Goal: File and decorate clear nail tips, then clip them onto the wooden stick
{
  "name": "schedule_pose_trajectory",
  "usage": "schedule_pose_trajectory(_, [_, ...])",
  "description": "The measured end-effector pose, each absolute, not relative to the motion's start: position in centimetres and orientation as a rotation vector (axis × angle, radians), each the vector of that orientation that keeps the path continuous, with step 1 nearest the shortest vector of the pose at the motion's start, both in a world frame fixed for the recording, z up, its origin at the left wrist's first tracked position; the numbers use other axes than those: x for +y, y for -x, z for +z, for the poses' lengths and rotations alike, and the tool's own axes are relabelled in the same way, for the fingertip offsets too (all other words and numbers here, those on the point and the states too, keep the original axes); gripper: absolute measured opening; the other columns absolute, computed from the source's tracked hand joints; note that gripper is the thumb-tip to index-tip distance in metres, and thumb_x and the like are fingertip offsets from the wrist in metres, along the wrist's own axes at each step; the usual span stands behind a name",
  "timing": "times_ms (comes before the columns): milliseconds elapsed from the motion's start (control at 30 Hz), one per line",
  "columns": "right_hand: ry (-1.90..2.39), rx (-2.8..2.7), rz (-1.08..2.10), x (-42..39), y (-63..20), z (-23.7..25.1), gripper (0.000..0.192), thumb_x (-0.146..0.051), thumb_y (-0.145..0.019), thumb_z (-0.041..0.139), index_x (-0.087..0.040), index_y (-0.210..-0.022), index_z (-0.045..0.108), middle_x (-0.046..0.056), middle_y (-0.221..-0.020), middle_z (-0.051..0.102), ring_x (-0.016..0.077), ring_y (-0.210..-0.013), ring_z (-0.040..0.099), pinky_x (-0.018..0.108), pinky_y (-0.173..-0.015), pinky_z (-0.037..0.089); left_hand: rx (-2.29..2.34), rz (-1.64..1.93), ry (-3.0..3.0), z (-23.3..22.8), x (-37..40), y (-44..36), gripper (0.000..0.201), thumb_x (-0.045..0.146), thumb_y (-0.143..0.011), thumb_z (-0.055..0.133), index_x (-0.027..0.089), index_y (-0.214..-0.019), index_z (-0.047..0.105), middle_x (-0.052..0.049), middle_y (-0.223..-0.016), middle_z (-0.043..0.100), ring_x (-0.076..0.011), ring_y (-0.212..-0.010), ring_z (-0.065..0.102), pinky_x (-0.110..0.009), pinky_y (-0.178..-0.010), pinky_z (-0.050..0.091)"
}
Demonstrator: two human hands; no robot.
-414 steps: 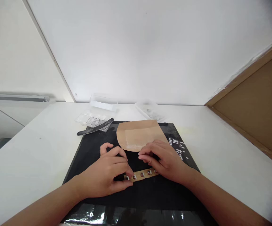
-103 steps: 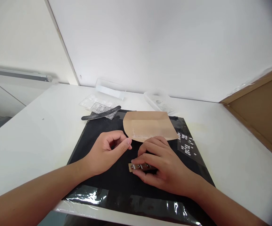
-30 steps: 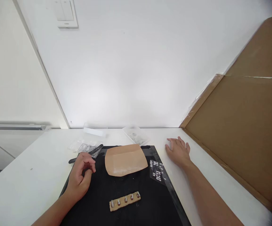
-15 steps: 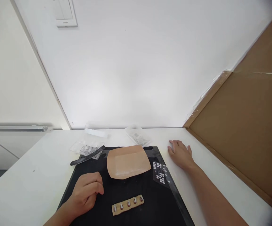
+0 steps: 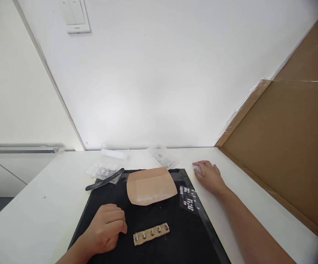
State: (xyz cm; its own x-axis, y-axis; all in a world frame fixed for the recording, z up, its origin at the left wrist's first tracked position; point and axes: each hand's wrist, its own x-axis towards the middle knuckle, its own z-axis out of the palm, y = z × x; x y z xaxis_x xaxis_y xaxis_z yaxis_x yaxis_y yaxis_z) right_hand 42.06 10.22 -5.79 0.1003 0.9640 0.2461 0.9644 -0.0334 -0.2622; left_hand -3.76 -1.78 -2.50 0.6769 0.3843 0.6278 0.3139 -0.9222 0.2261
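A tan strip (image 5: 151, 233) carrying several small glossy nail tips lies on a black mat (image 5: 120, 205). My left hand (image 5: 108, 229) rests on the mat just left of the strip, fingers loosely curled, holding nothing. My right hand (image 5: 209, 176) lies flat on the white table (image 5: 37, 205) beyond the mat's right edge, fingers spread, empty. A tan rounded sheet (image 5: 151, 185) sits at the mat's far side. A clear sheet of small white stickers (image 5: 187, 198) lies right of it.
A black nail file (image 5: 104, 179) lies over a clear compartment tray (image 5: 99, 171) at the mat's far left. A clear box (image 5: 114, 151) and a clear bag of small parts (image 5: 163, 157) stand by the wall. A brown cardboard panel (image 5: 291, 146) leans at the right.
Both hands have left the strip, which now lies free on the mat. My right hand moved out onto the table at the right. In the last second my left hand slid nearer the strip.
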Motion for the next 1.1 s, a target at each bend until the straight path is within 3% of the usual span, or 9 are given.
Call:
schedule_pose_trajectory(67, [1.862,-1.982,0.04,9.8,-41.0,-4.9,0.034,-0.042,-0.1,0.047,-0.029,-0.122,0.07,0.006,-0.127,0.067,0.0245,-0.121,0.062,0.043,-0.114,0.042,0.576,1.092,-2.777,-2.5,-1.9,3.7,0.029,-0.004,-0.083,0.039,0.021,-0.085,0.052,-0.002,-0.067,0.057,-0.0168,-0.058,0.047,-0.032,-0.058,0.029])
schedule_pose_trajectory(133, [1.604,-2.077,0.163,9.4,-39.5,-4.3,0.032,-0.046,-0.1,0.051,-0.028,-0.112,0.075,0.006,-0.115,0.069,0.0235,-0.107,0.066,0.037,-0.099,0.051,0.582,1.107,-2.771,-2.5,-1.9,3.7,0.029,-0.004,-0.083,0.039,0.021,-0.086,0.052,-0.002,-0.067,0.057,-0.0167,-0.059,0.047,-0.032,-0.058,0.029])
schedule_pose_trajectory(300, [1.338,-2.213,0.315,9.2,-35.8,-4.6,0.027,-0.043,-0.099,0.06,-0.032,-0.116,0.078,0.004,-0.102,0.068,0.0204,-0.092,0.066,0.033,-0.083,0.052,0.603,1.127,-2.802,-2.0,-1.9,3.8,0.029,-0.004,-0.083,0.04,0.021,-0.086,0.053,-0.002,-0.068,0.058,-0.0163,-0.059,0.048,-0.032,-0.058,0.031])
schedule_pose_trajectory(467, [1.333,-2.219,0.284,9.7,-34.9,-5.3,0.017,-0.036,-0.095,0.068,-0.029,-0.105,0.08,0.004,-0.101,0.067,0.0196,-0.091,0.066,0.032,-0.08,0.051,0.581,1.165,-2.821,-1.3,-2.4,3.4,0.03,-0.005,-0.084,0.04,0.021,-0.087,0.055,-0.002,-0.067,0.058,-0.0152,-0.058,0.05,-0.031,-0.058,0.033])
schedule_pose_trajectory(600, [1.3,-2.24,0.28,9.5,-34.7,-4.7,0.015,-0.031,-0.096,0.065,-0.025,-0.089,0.077,0.004,-0.1,0.068,0.0199,-0.092,0.065,0.032,-0.082,0.05,0.581,1.227,-2.766,-1.5,-2.4,3.0,0.029,-0.004,-0.085,0.041,0.021,-0.086,0.056,-0.002,-0.067,0.06,-0.0148,-0.059,0.053,-0.031,-0.057,0.035])
schedule_pose_trajectory(733, [1.282,-2.263,0.281,9.2,-34.4,-4.2,0.015,-0.026,-0.096,0.062,-0.023,-0.086,0.073,0.005,-0.094,0.068,0.0214,-0.092,0.063,0.033,-0.083,0.048,0.588,1.338,-2.67,-1.0,-2.3,2.1,0.03,-0.005,-0.084,0.042,0.021,-0.083,0.059,0.0,-0.064,0.059,-0.0136,-0.056,0.054,-0.029,-0.056,0.037])
schedule_pose_trajectory(933, [1.334,-2.204,0.287,9.0,-34.6,-4.5,0.016,-0.026,-0.101,0.053,-0.022,-0.093,0.067,0.005,-0.094,0.068,0.0213,-0.09,0.063,0.033,-0.082,0.049,0.563,1.253,-2.813,1.9,-1.5,-0.3,0.029,-0.003,-0.081,0.045,0.02,-0.088,0.061,0.0,-0.068,0.063,-0.015,-0.059,0.056,-0.029,-0.059,0.04])
schedule_pose_trajectory(1100, [1.354,-2.169,0.294,8.9,-34.5,-4.7,0.025,-0.024,-0.104,0.046,-0.023,-0.104,0.07,0.007,-0.103,0.068,0.0217,-0.1,0.064,0.035,-0.091,0.051,0.616,1.502,-2.753,0.7,-1.0,-1.2,0.033,-0.006,-0.079,0.048,0.02,-0.093,0.063,-0.001,-0.068,0.062,-0.0161,-0.062,0.055,-0.03,-0.06,0.043])
